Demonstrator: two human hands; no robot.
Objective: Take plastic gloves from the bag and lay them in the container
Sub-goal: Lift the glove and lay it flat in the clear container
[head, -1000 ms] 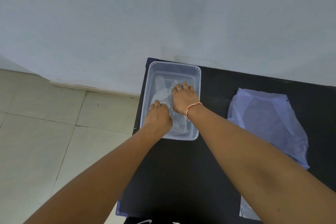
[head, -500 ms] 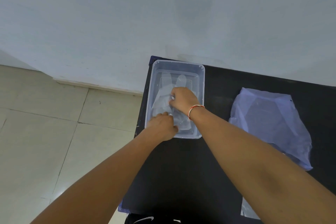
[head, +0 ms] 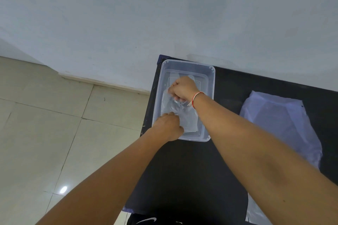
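Reaching into the container, your right hand pinches the gloves; your left hand seems curled on them, grip unclear.

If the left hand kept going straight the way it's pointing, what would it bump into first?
Probably the clear glove lying in the container: the left hand points across it toward the right hand. Depth is hard to judge.

Both arms reach forward, right hand fisted, left hand with fingers curled.
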